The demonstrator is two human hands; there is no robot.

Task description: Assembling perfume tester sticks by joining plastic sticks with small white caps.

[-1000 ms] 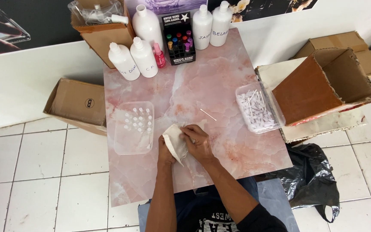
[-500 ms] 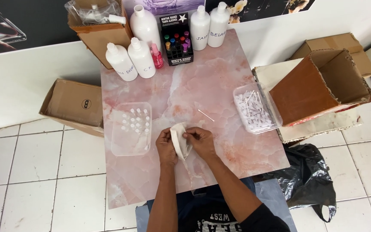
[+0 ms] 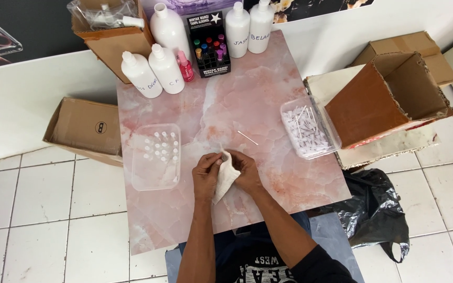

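- A square table (image 3: 289, 94) with a pink, marble-patterned top stands against the wall.
- The wall (image 3: 22, 99) is white low down; above it runs a dark printed panel (image 3: 38, 21).
- The floor (image 3: 43, 209) is laid with white square tiles with grey joints, scuffed in places.
- An open brown cardboard box (image 3: 87, 128) lies on the floor just left of the table.
- To the right, a large open cardboard box (image 3: 389, 99) sits tilted on a pale board (image 3: 389, 147), with another flat carton (image 3: 415, 44) behind it.
- A crumpled black plastic bag (image 3: 376, 215) lies on the floor by the table's near right corner.
- The light is even and soft, casting only faint shadows.
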